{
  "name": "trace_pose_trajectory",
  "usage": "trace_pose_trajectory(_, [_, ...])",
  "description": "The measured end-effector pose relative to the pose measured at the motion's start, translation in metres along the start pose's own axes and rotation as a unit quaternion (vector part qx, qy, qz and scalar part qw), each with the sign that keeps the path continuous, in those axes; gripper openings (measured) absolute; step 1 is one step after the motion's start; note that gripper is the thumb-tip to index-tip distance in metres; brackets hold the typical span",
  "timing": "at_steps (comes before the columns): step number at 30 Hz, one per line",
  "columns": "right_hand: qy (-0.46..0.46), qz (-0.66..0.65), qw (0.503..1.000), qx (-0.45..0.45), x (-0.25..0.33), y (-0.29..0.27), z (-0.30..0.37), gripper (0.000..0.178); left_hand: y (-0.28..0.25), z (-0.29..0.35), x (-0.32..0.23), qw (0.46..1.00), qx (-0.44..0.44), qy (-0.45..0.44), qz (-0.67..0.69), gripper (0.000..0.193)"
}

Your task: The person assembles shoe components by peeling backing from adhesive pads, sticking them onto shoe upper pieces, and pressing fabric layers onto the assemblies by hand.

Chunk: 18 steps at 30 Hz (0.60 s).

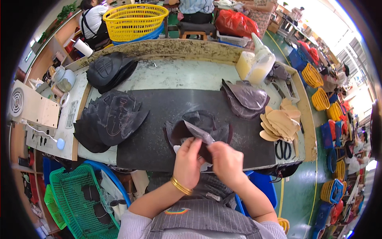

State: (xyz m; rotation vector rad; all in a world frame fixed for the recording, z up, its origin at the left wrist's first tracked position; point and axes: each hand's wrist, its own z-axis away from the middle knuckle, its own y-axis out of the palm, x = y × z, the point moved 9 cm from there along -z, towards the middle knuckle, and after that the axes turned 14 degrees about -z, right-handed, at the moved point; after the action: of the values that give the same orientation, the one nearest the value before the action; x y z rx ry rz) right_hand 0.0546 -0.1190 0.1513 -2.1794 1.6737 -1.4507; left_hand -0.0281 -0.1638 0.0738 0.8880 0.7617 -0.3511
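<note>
Close to the table's near edge, both hands grip one folded dark shoe upper piece (200, 132), its flap raised and showing a shiny greyish face. My left hand (188, 162), with gold bangles at the wrist, pinches its near left side. The closed fingers of my right hand (226, 160) hold its right side. Just beyond them, several similar dark pieces (202, 116) lie on the black mat (155, 147). The hands partly hide the held piece's lower part.
Stacks of black cut pieces (111, 119) and black rounded pieces (110, 71) sit left. On the right are dark shiny pieces (247, 98), tan sole-shaped pieces (280, 122), black-handled scissors (283, 150) and a plastic container (254, 65). A raised rim (175, 46) borders the table; a green basket (75, 199) stands lower left.
</note>
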Motion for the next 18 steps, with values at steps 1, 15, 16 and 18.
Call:
trace_pose_trajectory(1, [0.023, -0.006, 0.999, 0.027, 0.002, 0.011, 0.004, 0.012, -0.011, -0.009, 0.006, 0.999, 0.015, 0.024, -0.033, 0.016])
trace_pose_trajectory(15, [0.016, -0.011, 0.997, -0.068, -0.008, -0.003, 0.017, 0.004, -0.021, -0.004, 0.009, 0.975, -0.067, 0.056, -0.202, 0.017])
trace_pose_trajectory(16, [0.002, -0.035, 0.999, -0.033, -0.001, 0.010, 0.021, 0.003, -0.018, -0.005, 0.027, 0.997, -0.034, -0.056, -0.034, 0.017])
trace_pose_trajectory(18, [0.040, -0.018, 0.998, 0.046, 0.005, 0.032, 0.034, 0.004, -0.022, -0.007, 0.027, 0.998, -0.013, -0.015, -0.066, 0.019])
